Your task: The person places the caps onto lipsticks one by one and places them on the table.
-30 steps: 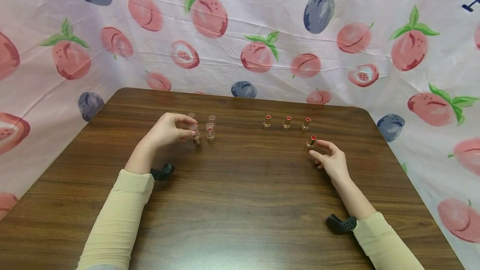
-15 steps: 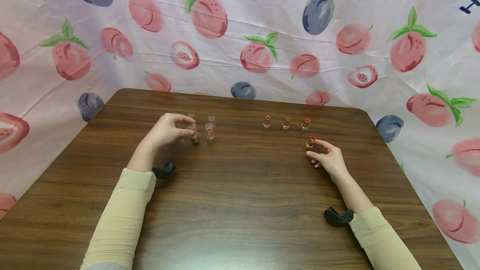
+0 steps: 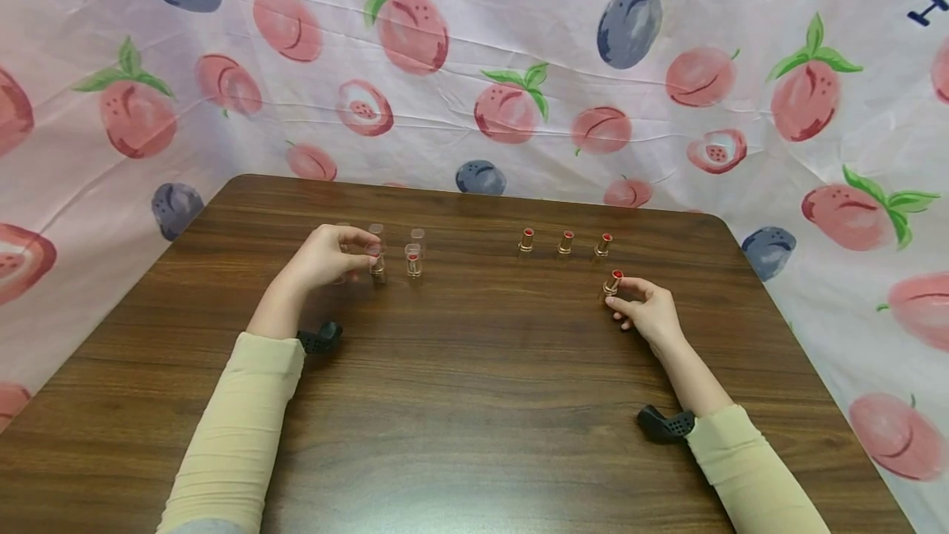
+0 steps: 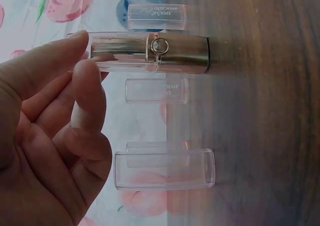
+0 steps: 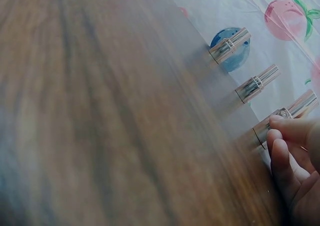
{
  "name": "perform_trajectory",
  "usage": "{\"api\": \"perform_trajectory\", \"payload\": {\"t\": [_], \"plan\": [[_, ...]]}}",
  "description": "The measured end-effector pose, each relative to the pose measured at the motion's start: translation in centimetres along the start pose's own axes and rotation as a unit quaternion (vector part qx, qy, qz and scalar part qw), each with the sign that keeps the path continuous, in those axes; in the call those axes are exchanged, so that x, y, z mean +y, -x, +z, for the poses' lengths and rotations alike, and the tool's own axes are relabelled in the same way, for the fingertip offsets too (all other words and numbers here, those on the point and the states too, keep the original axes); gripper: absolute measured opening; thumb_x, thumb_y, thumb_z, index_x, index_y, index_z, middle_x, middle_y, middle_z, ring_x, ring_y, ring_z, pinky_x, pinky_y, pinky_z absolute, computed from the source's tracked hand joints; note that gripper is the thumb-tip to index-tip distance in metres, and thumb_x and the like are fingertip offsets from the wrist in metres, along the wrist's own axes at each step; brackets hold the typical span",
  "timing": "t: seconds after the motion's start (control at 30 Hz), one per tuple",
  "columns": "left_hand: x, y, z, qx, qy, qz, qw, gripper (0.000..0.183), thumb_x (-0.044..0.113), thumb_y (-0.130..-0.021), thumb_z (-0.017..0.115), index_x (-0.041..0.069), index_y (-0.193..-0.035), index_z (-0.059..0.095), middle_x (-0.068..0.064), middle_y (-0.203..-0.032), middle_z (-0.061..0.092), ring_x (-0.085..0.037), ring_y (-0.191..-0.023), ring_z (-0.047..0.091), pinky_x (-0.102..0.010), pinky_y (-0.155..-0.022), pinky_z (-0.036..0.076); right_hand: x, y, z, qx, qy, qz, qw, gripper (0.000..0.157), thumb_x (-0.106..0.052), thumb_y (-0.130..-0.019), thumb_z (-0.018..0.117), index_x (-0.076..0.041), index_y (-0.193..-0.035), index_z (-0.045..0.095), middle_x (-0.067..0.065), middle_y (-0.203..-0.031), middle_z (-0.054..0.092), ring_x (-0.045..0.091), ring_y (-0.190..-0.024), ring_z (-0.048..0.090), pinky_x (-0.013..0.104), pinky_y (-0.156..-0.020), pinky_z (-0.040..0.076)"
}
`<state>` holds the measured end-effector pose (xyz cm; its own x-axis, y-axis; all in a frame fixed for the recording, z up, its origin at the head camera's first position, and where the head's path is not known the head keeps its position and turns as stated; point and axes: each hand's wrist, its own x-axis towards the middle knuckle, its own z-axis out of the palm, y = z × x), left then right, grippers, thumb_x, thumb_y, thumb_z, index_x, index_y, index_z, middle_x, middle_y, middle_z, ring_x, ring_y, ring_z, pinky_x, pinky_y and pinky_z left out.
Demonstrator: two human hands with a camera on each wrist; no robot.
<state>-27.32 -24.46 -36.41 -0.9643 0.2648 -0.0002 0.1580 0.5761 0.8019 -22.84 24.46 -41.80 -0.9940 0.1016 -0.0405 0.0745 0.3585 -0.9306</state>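
Observation:
My left hand (image 3: 322, 258) pinches the clear cap of a gold lipstick (image 4: 175, 53) between thumb and fingers; it stands upright on the table at left. Just right of it is another capped lipstick (image 3: 413, 264) with a red tip. Clear empty caps (image 4: 165, 169) stand around the left hand, some partly hidden behind it. On the right side, my right hand (image 3: 651, 313) pinches an uncapped gold lipstick (image 3: 612, 282) with thumb and index finger. In the right wrist view the thumb lies by the ring emblem of that lipstick (image 5: 305, 103).
Behind the right hand, three uncapped red lipsticks (image 3: 566, 242) stand in a row. A brown wooden table (image 3: 474, 369) lies under everything, its far edge against a fruit-print cloth (image 3: 549, 39). Black wrist cameras (image 3: 665, 424) sit at both wrists.
My left hand and its capped lipstick have shifted slightly left, away from the neighbouring one. My right thumb has closed in on the uncapped lipstick from a wider spread.

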Motion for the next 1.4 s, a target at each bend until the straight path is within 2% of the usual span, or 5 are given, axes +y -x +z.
{"api": "perform_trajectory", "payload": {"t": [0.27,0.63,0.97,1.2,1.4], "plan": [[-0.2,0.0,0.0,-0.006,0.011,0.003,0.9999,0.035,0.009,-0.09,0.067,-0.001,-0.123,0.062,-0.019,-0.112,0.063,-0.035,-0.07,0.063,-0.041,-0.057,0.052,-0.2,0.0,0.2,0.008,0.014,-0.006,1.0,0.042,-0.006,-0.088,0.069,0.009,-0.125,0.055,0.027,-0.125,0.055,0.005,-0.057,0.06,0.021,-0.047,0.048],[-0.4,-0.3,0.1,-0.006,0.01,-0.001,0.9999,0.037,0.012,-0.091,0.067,0.0,-0.125,0.06,-0.017,-0.111,0.063,-0.034,-0.067,0.062,-0.037,-0.05,0.047,0.1,0.2,0.1,0.005,0.014,-0.042,0.999,0.041,-0.006,-0.089,0.068,0.011,-0.124,0.053,0.03,-0.12,0.057,0.005,-0.059,0.061,0.022,-0.046,0.048],[-0.4,-0.5,0.0,-0.012,0.008,0.001,0.9999,0.042,0.009,-0.091,0.066,0.002,-0.132,0.056,-0.018,-0.12,0.059,-0.034,-0.069,0.064,-0.042,-0.056,0.051,-0.1,0.3,0.1,0.016,0.011,-0.051,0.999,0.038,-0.005,-0.089,0.068,0.01,-0.121,0.055,0.027,-0.117,0.058,0.005,-0.059,0.06,0.022,-0.048,0.049],[0.1,0.1,-0.7,0.01,0.012,0.018,0.9997,0.043,0.012,-0.089,0.069,0.001,-0.129,0.058,-0.018,-0.113,0.064,-0.041,-0.069,0.064,-0.045,-0.055,0.052,-0.4,0.6,0.1,0.014,0.004,-0.051,0.999,0.041,-0.007,-0.089,0.069,0.011,-0.123,0.054,0.025,-0.117,0.058,0.005,-0.061,0.061,0.022,-0.05,0.049],[0.5,0.8,-1.6,0.034,0.008,0.033,0.9988,0.041,0.013,-0.087,0.072,-0.003,-0.123,0.061,-0.019,-0.108,0.066,-0.035,-0.069,0.065,-0.043,-0.059,0.054,-0.5,0.6,0.1,0.005,-0.012,-0.057,0.998,0.04,-0.006,-0.09,0.067,0.012,-0.122,0.053,0.025,-0.112,0.062,0.006,-0.062,0.063,0.022,-0.049,0.048]]}}
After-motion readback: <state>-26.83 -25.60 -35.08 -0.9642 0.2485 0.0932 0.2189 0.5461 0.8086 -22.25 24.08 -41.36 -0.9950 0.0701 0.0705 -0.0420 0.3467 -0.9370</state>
